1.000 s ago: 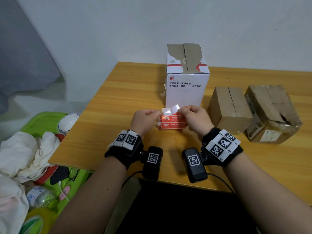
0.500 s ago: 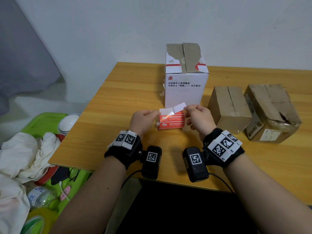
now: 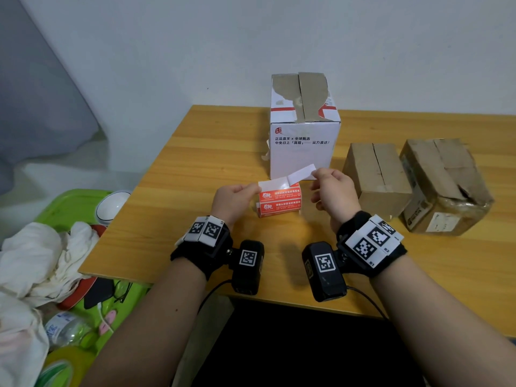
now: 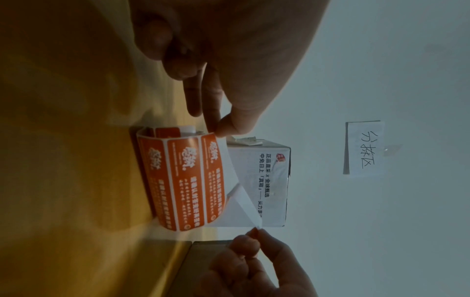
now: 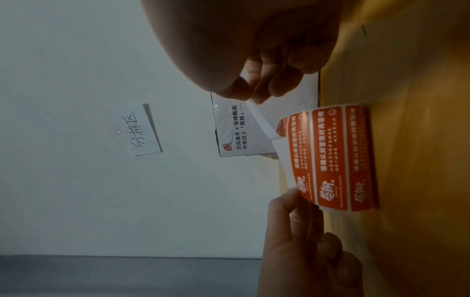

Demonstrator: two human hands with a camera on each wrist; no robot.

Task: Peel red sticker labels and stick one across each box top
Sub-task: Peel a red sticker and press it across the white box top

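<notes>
We pinch the roll of red labels (image 3: 279, 201) at its left edge with our left hand (image 3: 234, 199), just above the counter (image 3: 195, 163), while our right hand (image 3: 333, 191) pinches the half-peeled sticker (image 3: 301, 172). Its long axis runs left-right, free end tilting up toward the white box (image 3: 304, 129). Pulling too fast could tear it or fold it onto itself.

A wooden table (image 3: 212, 152) stands against a plain white wall (image 3: 279, 37). A handwritten paper note (image 5: 137, 130) is fixed to the wall. A grey curtain (image 3: 36, 107) hangs at left.
</notes>
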